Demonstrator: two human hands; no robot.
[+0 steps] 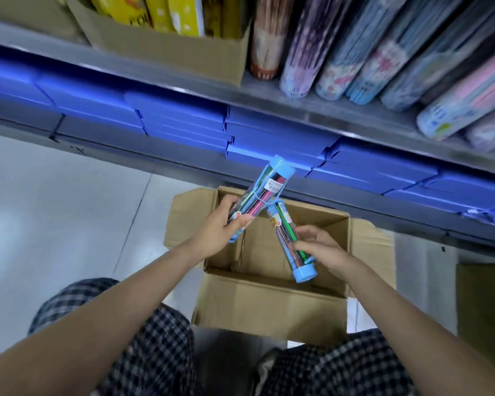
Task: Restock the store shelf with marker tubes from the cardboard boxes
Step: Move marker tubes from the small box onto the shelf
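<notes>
The floor is pale, shiny tile with thin lines between the tiles. A grey metal store shelf runs across the top. On it stand a brown cardboard box of yellow packs and a row of long patterned pencil tubes. Under it lie flat blue boxes in stacks.

An open brown cardboard box sits on the floor, just in front of the shelf and between the person's knees in checked trousers.

The left hand has its fingers curled round a clear marker tube with a blue cap, which tilts up toward the shelf. The right hand pinches a second clear marker tube with a blue cap above the open box. The two tubes touch near their tops. Each has a small sticker, but the writing is too blurry to read.
</notes>
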